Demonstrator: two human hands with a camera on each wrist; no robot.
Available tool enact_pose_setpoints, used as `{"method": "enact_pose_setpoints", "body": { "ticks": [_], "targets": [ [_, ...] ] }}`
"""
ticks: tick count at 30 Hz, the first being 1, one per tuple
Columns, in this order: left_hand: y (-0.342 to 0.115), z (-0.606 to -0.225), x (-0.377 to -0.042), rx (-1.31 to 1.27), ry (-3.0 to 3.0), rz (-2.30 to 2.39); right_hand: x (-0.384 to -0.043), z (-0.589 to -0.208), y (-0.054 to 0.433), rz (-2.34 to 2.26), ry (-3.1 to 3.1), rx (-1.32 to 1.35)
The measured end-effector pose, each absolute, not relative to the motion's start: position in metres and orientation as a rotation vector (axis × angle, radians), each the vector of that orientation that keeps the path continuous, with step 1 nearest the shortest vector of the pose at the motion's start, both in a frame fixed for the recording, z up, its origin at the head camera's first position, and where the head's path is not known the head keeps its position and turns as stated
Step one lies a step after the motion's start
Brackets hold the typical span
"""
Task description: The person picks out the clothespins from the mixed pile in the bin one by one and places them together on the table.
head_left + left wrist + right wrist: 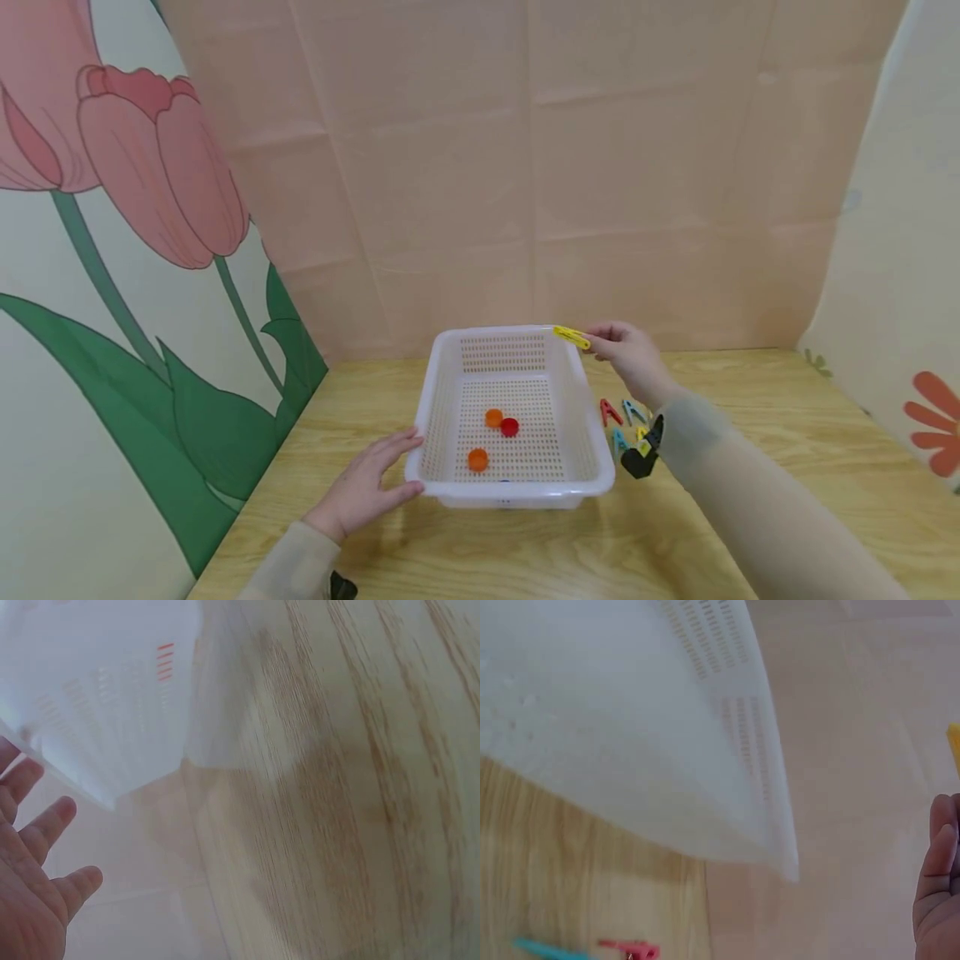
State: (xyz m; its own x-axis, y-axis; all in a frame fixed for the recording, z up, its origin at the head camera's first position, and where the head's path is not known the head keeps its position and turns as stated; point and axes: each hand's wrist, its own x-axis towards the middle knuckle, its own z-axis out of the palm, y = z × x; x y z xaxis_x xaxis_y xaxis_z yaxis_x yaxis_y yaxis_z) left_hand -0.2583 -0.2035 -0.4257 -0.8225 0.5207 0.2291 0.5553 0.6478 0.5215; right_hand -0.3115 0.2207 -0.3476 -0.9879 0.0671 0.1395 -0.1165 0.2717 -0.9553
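Note:
A white perforated plastic basket (517, 490) stands on the wooden table. My left hand (367, 479) touches its left rim and front left corner, fingers spread and mostly straight. At the far right corner, my right hand (630, 358) pinches a yellow clothespin (572, 337); whether the clothespin touches the rim, I cannot tell. Only the yellow tip (955, 746) shows at the edge of the right wrist view. On the basket floor lie an orange cap (493, 417), a red cap (510, 427) and another orange cap (477, 459).
Right of the basket, under my right forearm, lie a red clothespin (610, 412), a blue one (634, 412), a teal one (619, 442) and a partly hidden yellow one (642, 433). A brown paper-like backdrop (525, 208) rises behind the table (750, 417).

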Motion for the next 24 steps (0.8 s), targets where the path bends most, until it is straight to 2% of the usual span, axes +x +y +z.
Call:
{"method": "enact_pose_setpoints", "body": {
  "ticks": [12, 24],
  "targets": [
    [-0.205, -0.427, -0.258, -0.884, -2.836, -0.928, -0.276, -0.395, 0.297, 1.815, -2.361, -0.21],
    [-0.208, -0.427, -0.257, -0.875, -2.829, -0.916, -0.247, -0.439, 0.329, 1.631, -2.367, -0.621]
  ]
}}
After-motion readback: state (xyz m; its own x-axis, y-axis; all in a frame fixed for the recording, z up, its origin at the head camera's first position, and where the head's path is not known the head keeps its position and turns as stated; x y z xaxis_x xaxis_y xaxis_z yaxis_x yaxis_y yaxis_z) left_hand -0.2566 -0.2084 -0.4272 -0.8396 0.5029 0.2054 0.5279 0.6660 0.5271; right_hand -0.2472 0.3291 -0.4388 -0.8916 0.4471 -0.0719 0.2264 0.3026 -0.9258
